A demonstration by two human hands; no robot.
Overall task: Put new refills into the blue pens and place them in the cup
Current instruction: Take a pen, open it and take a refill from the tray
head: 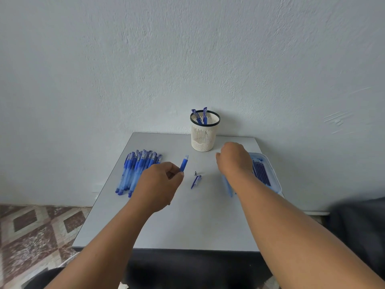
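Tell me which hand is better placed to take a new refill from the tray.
The right hand: it hovers beside the tray holding the refills, while the left hand already grips the pen barrel.

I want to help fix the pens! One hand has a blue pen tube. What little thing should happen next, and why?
Probably the right hand should pick one refill from the clear tray beside it. The left hand already holds an opened pen barrel, its metal tip and cap lie on the table, and the right hand seems to hold nothing.
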